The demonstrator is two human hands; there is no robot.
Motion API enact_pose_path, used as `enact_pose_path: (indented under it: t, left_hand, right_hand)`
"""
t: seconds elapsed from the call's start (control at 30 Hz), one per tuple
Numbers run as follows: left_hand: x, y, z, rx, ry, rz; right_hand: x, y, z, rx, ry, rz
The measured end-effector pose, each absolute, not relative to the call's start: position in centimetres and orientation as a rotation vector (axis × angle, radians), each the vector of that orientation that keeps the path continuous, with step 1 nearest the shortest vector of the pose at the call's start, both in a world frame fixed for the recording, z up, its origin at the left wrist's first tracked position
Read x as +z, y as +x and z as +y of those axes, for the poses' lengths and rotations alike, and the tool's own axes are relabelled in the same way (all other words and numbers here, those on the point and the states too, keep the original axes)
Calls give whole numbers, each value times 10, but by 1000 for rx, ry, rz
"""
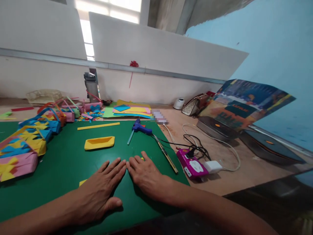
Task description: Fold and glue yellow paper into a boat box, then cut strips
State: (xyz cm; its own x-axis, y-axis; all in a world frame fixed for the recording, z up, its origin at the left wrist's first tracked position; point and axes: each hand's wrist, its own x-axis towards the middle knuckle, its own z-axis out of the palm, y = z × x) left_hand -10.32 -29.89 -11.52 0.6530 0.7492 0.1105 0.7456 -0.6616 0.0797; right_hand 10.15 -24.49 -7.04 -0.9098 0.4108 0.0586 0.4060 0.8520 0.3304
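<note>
My left hand [101, 186] lies flat on the green mat [61, 195], fingers stretched out and thumb spread to the side. A corner of yellow paper [82, 182] sticks out beside it; the rest is hidden. Fingertip to fingertip with it, my right hand [146, 178] presses down on the mat, its fingers slightly bent and spread. A small yellow bit [142, 158] shows between those fingers. Just beyond the hands are a folded yellow paper tray [99, 143], a yellow paper strip [98, 126] and a blue glue gun [141, 128] with a glue stick.
Colourful paper baskets [29, 140] line the left side. A box cutter [166, 155] lies right of my right hand, near a magenta power strip [192, 163] with cables. Paper sheets [132, 111], a bottle [91, 86] and a handbag [194, 104] stand at the back.
</note>
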Motion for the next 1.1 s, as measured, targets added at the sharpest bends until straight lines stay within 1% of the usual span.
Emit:
enact_pose_path:
  t: [0.23,0.53,0.83,0.9,1.0,1.1]
  left_hand:
    - [-121,-121,-314,296,2910,1392]
    - [-124,-152,-340,394,3074,1583]
    - [-117,-155,-343,335,2755,1738]
    - [-119,-155,-342,326,2715,1777]
    - [-122,-157,-340,281,2701,1777]
    - [-123,-156,-337,244,2688,1764]
  right_hand:
    - [-62,119,-243,639,769,2849]
    - [-66,128,-242,730,887,2830]
    - [-68,123,-235,726,926,2909]
    - [-68,118,-234,750,875,2977]
    - [-69,106,-233,783,684,3052]
    - [-71,95,-233,713,493,3049]
